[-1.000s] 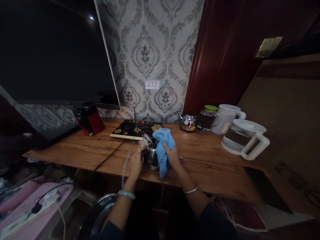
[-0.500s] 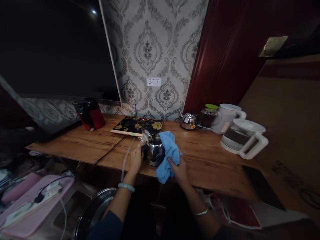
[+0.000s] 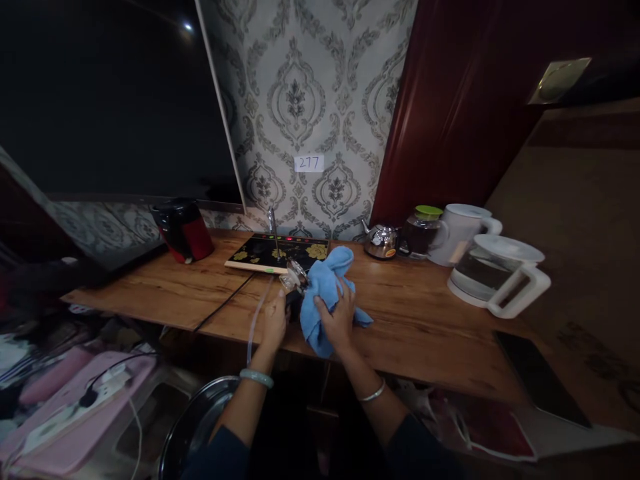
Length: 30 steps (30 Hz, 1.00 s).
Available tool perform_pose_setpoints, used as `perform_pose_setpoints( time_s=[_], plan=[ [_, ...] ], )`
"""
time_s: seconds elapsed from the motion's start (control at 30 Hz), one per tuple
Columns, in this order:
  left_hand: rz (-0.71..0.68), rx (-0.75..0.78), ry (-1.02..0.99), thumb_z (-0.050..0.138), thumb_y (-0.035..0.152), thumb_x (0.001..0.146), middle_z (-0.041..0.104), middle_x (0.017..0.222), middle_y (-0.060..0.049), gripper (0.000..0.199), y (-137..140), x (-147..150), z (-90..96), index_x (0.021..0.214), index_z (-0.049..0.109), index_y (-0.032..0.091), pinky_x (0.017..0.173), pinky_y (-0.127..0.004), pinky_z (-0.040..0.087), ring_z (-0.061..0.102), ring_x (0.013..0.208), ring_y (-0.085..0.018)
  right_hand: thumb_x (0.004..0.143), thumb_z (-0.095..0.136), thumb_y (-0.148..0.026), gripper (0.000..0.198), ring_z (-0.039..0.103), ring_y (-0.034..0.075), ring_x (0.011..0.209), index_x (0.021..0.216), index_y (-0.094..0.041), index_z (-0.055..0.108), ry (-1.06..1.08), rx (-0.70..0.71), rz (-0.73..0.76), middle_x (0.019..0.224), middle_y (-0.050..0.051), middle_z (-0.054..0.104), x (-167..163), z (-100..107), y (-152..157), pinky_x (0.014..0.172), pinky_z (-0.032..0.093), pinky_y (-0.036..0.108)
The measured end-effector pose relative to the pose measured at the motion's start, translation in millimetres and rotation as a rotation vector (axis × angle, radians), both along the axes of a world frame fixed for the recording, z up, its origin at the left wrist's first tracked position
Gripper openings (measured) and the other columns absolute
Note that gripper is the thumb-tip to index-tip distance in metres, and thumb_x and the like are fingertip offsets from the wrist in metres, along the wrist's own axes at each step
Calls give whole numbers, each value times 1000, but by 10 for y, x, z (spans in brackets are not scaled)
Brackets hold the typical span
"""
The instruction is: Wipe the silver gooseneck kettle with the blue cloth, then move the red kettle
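Observation:
My left hand (image 3: pixel 274 320) is closed around the black handle of a small metal kettle, whose lid (image 3: pixel 296 273) is tipped up and open. A blue cloth (image 3: pixel 320 293) covers most of the kettle's body, so the metal is largely hidden. My right hand (image 3: pixel 340 317) grips the cloth and presses it against the kettle's side, with one end of the cloth hanging off to the right. Behind the kettle lies a black tea stove panel (image 3: pixel 260 252) with gold flowers and a slim metal spout (image 3: pixel 273 230).
On the wooden table (image 3: pixel 410 320) stand a red and black appliance (image 3: pixel 184 230) at left, a second metal kettle (image 3: pixel 381 241), a green-lidded jug (image 3: pixel 421 233), a white pitcher (image 3: pixel 457 233) and a glass pitcher (image 3: pixel 493 273) at right. A dark phone-like slab (image 3: pixel 540 377) lies at the right edge.
My right hand has moved left and up, bringing the blue cloth across the kettle's side and front. My left hand keeps its hold on the handle. The view has shifted slightly.

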State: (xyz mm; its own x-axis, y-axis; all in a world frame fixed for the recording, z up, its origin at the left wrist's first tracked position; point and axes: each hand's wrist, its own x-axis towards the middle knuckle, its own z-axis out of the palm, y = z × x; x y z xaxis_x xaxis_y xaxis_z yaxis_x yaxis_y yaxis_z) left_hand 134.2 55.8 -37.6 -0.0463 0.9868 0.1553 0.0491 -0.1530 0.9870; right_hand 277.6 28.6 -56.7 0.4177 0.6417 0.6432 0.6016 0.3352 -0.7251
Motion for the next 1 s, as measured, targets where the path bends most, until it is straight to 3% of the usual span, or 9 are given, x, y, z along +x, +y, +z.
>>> perform_pose_setpoints(
  time_s=[0.13, 0.27, 0.4, 0.57, 0.7, 0.83, 1.0],
  plan=[
    [15, 11, 42, 41, 66, 85, 40, 44, 2, 55, -20, 2, 32, 51, 42, 23, 43, -26, 28, 36, 42, -12, 85, 58, -48, 48, 53, 27, 118, 124, -19, 60, 235, 29, 64, 123, 11, 62, 149, -123, 34, 105, 39, 46],
    [44, 13, 48, 42, 66, 85, 39, 42, 1, 57, -29, 8, 47, 48, 42, 23, 44, -26, 30, 37, 42, -12, 82, 58, -50, 42, 62, 26, 103, 106, -17, 68, 420, -84, 164, 98, 8, 71, 361, -236, 55, 93, 48, 41],
    [43, 13, 24, 43, 69, 82, 38, 41, 1, 59, -24, 13, 51, 46, 40, 23, 42, -25, 29, 35, 42, -12, 76, 58, -44, 30, 65, 25, 89, 86, -20, 73, 343, -191, 273, 87, 5, 74, 626, -253, 74, 85, 50, 39],
    [26, -3, 10, 44, 71, 80, 37, 43, 3, 57, -15, 0, 47, 51, 43, 23, 43, -25, 27, 34, 43, -12, 55, 70, -27, 6, 62, 22, 69, 59, -23, 68, 293, -219, 293, 65, 0, 70, 882, -162, 125, 74, 50, 34],
    [10, -11, 21, 43, 70, 81, 36, 43, 2, 57, -16, -8, 43, 49, 41, 23, 44, -26, 28, 34, 43, -12, 59, 70, -33, 14, 60, 20, 63, 66, -21, 70, 349, -192, 207, 62, -1, 68, 1002, -73, 101, 66, 49, 32],
    [15, -24, 19, 43, 64, 84, 37, 44, 2, 53, -21, -11, 51, 50, 41, 24, 44, -26, 28, 35, 43, -13, 74, 64, -48, 36, 66, 21, 72, 88, -15, 72, 530, -101, 146, 78, 4, 74, 994, 110, 101, 69, 52, 33],
    [22, 18, 54, 41, 60, 87, 40, 45, 0, 52, -2, -21, 28, 49, 42, 23, 45, -25, 28, 36, 43, -13, 66, 74, -51, 51, 68, 23, 95, 105, -19, 69, 630, -37, 308, 105, 7, 74, 734, 247, 350, 84, 54, 36]
  ],
)
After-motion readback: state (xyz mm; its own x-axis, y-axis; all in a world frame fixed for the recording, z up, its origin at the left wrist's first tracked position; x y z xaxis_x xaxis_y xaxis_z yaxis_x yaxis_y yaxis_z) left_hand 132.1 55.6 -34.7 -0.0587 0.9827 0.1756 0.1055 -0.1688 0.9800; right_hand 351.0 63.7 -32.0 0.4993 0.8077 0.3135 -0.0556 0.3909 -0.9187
